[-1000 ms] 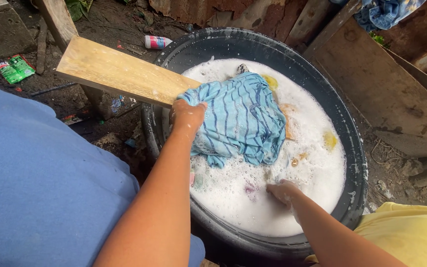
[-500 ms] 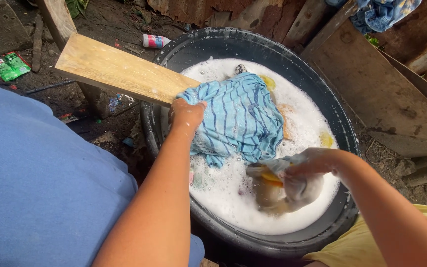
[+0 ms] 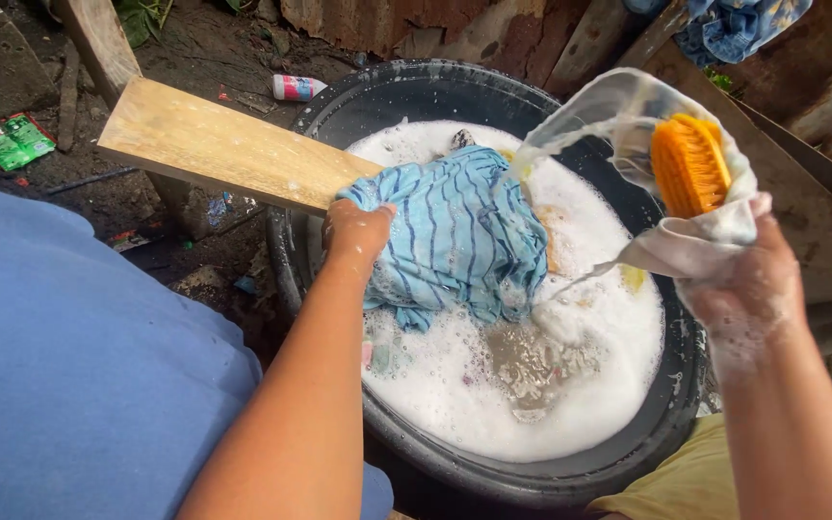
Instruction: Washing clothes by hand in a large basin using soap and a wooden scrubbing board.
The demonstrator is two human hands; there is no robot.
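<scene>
Above the right rim of the black basin, an orange scrub brush hangs bristles-up inside a wet, see-through bag, its long axis running roughly up and down the view. The right hand is clenched around the gathered bottom of that bag, just below the brush, soapy to the wrist; water streams off the bag down towards the suds. Down and to the left of the brush, well apart from it, a blue striped cloth lies heaped on the near end of a pale wooden board that slants into the basin from the left. The left hand is closed on the cloth's left edge, pinning it where board meets foam, so this hand is the nearer one to the cloth and the right hand carries the brush. Yellow and pale pieces show through the white foam. Behind the basin lie a small pink-and-white bottle and green sachets on dirt.
</scene>
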